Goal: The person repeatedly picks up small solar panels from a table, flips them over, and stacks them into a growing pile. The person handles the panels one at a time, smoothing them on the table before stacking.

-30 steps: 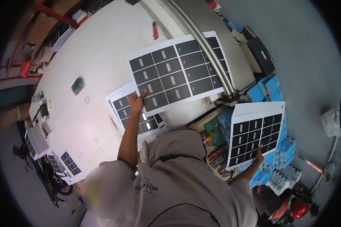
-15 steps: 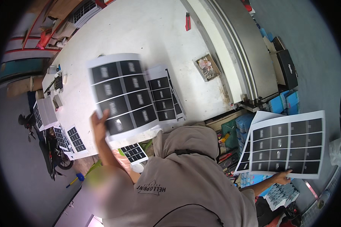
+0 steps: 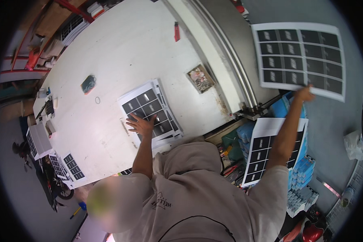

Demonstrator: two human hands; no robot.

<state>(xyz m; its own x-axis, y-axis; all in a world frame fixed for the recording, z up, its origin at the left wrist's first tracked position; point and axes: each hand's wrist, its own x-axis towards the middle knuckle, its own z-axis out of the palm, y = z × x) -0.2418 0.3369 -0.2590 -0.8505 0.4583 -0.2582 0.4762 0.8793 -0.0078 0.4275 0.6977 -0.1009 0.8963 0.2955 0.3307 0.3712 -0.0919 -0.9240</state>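
Observation:
My left hand (image 3: pixel 142 126) lies with spread fingers on a stack of printed paper sheets (image 3: pixel 149 99) near the table's front edge. These are white with black rectangular panels, and their edges are not quite lined up. Out to the right, my right hand (image 3: pixel 304 94) pinches the near edge of a large printed sheet (image 3: pixel 292 54), which is held up beside the metal machine. Below my right forearm, another printed sheet (image 3: pixel 257 155) rests over blue packs, partly hidden by the arm.
The white table (image 3: pixel 105 52) carries a red cutter (image 3: pixel 176 32), a small box of scraps (image 3: pixel 201 79), a dark packet (image 3: pixel 88 84) and a rubber band (image 3: pixel 97 100). A machine with metal rails (image 3: pixel 226 52) borders it on the right. More sheets (image 3: pixel 74 166) lie at the left edge.
The sheet in my left hand has come down onto the stack, and that hand has let go and lies flat. My right hand has carried its sheet farther away, uncovering another below.

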